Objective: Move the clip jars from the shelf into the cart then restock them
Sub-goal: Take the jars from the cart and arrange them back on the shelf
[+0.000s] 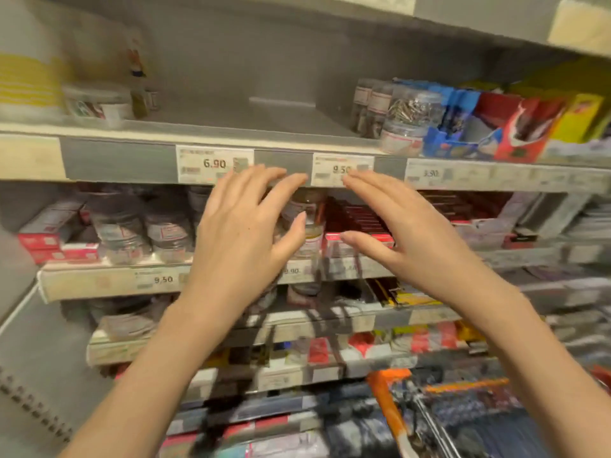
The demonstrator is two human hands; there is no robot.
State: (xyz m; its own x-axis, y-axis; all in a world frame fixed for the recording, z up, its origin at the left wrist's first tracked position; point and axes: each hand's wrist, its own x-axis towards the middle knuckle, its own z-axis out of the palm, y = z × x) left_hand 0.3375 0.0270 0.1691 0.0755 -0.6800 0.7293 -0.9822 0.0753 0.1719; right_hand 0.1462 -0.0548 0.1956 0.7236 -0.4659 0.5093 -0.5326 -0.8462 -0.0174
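Observation:
My left hand (243, 226) and my right hand (401, 233) are raised side by side in front of the shelving, fingers spread, nothing in either. Between them, on the second shelf, stands a clear clip jar (305, 226), partly hidden by my left thumb. More clip jars (145, 231) stand to its left on that shelf. On the upper shelf (125, 158) at the right sit stacked clear jars of metal clips (411, 119). The middle of that upper shelf is bare. The cart (390, 404), with an orange rim, shows at the lower right.
Price tags reading 6.90 (215, 164) and 9.50 (342, 170) hang on the upper shelf edge. Red boxes (358, 223) fill the second shelf to the right of the jar. Blue, red and yellow packs (515, 127) crowd the upper right. Lower shelves hold blurred stationery.

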